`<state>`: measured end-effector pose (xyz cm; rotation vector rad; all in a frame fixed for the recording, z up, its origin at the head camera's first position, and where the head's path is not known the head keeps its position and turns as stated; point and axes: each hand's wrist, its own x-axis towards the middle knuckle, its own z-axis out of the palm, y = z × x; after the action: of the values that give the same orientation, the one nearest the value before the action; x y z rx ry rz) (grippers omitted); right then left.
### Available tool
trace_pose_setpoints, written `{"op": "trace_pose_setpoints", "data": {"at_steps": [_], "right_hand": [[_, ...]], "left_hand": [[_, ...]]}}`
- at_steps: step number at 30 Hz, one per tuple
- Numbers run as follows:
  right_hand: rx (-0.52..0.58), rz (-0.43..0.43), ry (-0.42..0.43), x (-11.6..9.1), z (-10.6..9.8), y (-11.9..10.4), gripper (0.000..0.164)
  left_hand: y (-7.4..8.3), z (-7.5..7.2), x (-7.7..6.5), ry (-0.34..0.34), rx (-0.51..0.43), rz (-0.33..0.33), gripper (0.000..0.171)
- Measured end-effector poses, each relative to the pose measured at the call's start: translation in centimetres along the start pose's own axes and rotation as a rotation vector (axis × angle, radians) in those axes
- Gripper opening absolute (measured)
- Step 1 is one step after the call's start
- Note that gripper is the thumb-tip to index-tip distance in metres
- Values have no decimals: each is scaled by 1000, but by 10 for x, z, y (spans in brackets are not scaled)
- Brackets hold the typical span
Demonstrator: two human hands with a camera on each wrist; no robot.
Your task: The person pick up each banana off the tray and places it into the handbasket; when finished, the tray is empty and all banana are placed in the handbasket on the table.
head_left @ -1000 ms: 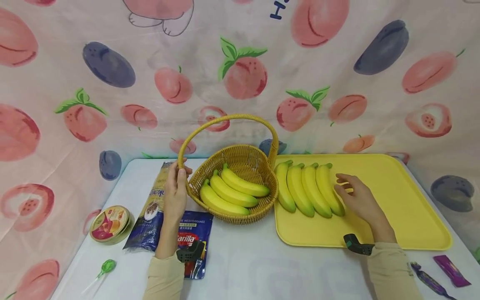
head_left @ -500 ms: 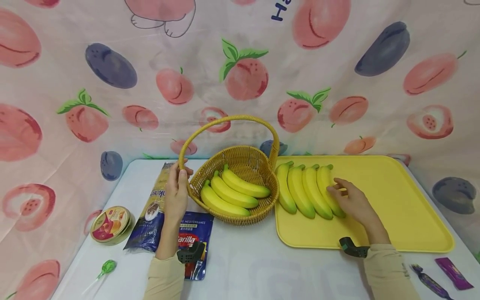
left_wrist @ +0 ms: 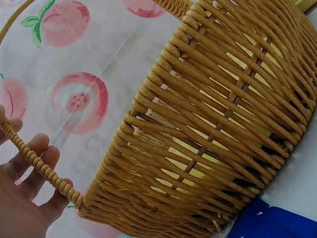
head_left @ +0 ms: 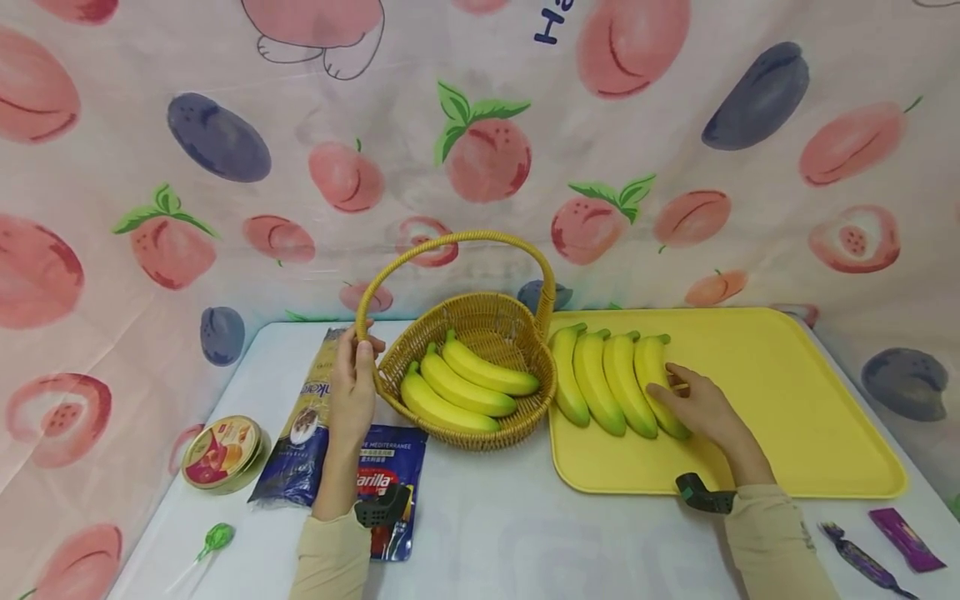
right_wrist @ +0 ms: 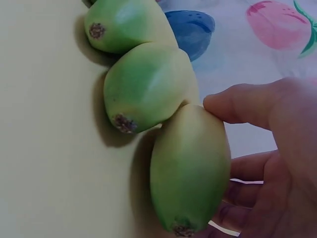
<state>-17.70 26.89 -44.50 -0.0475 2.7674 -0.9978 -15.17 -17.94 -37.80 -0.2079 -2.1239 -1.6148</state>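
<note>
A yellow wicker basket [head_left: 517,429] with a tall arched handle holds three bananas [head_left: 468,392]. My left hand [head_left: 352,392] grips the left foot of that handle; in the left wrist view the fingers [left_wrist: 37,144] lie round the wrapped cane. Several bananas stand side by side on the left part of a yellow tray [head_left: 787,400]. At the rightmost banana [head_left: 651,367] my right hand [head_left: 701,408] pinches its side. The right wrist view has the thumb [right_wrist: 237,104] on top of this banana [right_wrist: 190,168], with the other fingers along its far side, partly hidden.
Left of the basket lie a blue and gold pasta bag [head_left: 303,417], a blue Barilla pouch [head_left: 393,450] partly under my left arm, a round tin [head_left: 222,454] and a green lollipop [head_left: 217,537]. Two purple-wrapped sweets, one a flat packet [head_left: 906,539], lie at front right. A fruit-print cloth [head_left: 480,167] hangs behind.
My right hand has moved left and slightly down from beside the rightmost banana onto it. That banana's stem end has shifted slightly right. The left hand stays on the basket handle.
</note>
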Motion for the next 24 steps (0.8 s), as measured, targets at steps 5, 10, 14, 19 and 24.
{"op": "trace_pose_setpoints", "data": {"at_steps": [5,10,14,19,24], "right_hand": [[32,14,4,-3,-2,-3,81],[54,-2,22,-8,-5,-14,80],[57,-48,47,-12,-6,-22,76],[67,-123,64,-17,-6,-33,71],[67,-168,43,-22,-5,-45,70]], "left_hand": [[-1,-2,-1,9,24,13,34],[-3,-1,-1,3,10,9,35],[-4,-1,0,0,16,9,35],[-4,-1,0,-2,23,5,34],[-3,-1,0,1,21,1,34]]}}
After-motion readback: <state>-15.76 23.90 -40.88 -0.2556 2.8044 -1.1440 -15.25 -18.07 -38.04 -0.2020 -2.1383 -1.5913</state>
